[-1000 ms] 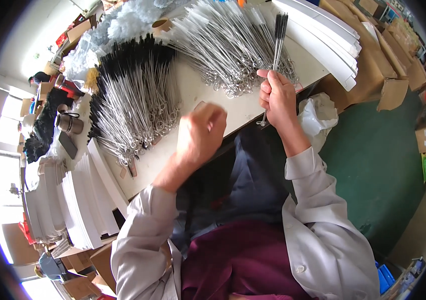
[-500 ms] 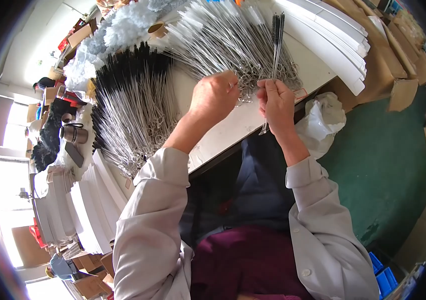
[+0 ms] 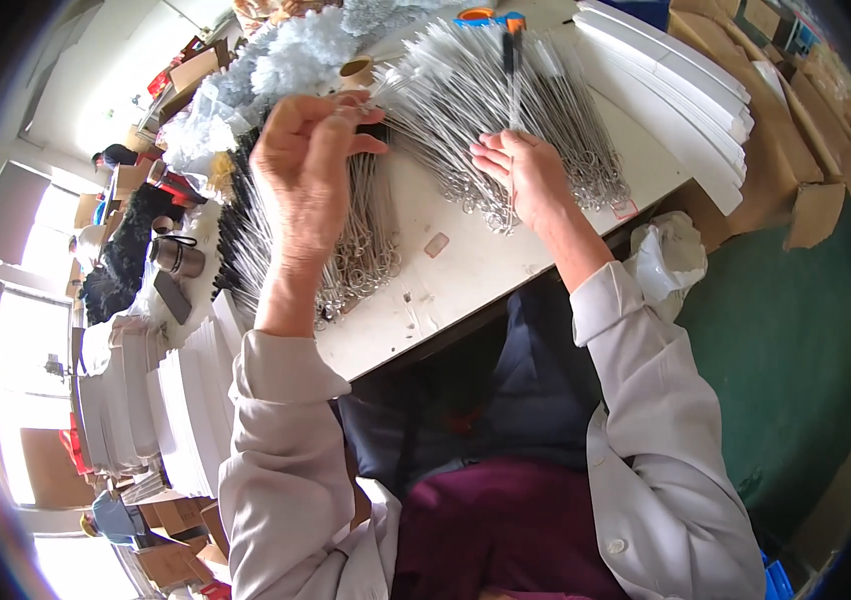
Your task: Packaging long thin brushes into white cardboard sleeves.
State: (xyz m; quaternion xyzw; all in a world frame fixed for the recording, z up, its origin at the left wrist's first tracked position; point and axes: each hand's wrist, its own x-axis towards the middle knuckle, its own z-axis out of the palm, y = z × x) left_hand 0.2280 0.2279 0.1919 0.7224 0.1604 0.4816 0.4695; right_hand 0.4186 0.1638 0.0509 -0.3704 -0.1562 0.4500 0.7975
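My right hand (image 3: 531,178) is closed round the stems of black-bristled wire brushes (image 3: 513,60), which stand bristles up in front of the white-bristled pile; how many it holds I cannot tell. Over the pile of black-bristled wire brushes (image 3: 371,215) hovers my left hand (image 3: 308,165), thumb and fingers apart, with no brush visible in it. That pile lies partly hidden behind my left hand and wrist, its looped wire ends toward me. To its right is a heap of white-bristled wire brushes (image 3: 471,90), also with looped ends at the near side.
White card strips (image 3: 671,90) are stacked at the right of the table (image 3: 416,300), and more white stacks (image 3: 191,400) stand at left. Orange-handled scissors (image 3: 491,18), a cardboard tube (image 3: 356,70), a steel flask (image 3: 178,256) and a white plastic bag (image 3: 668,255) surround the brushes.
My left hand has moved left, from beside my right hand to over the black-bristled pile, and its fingers have spread. My right hand keeps the brushes, shifted slightly left.
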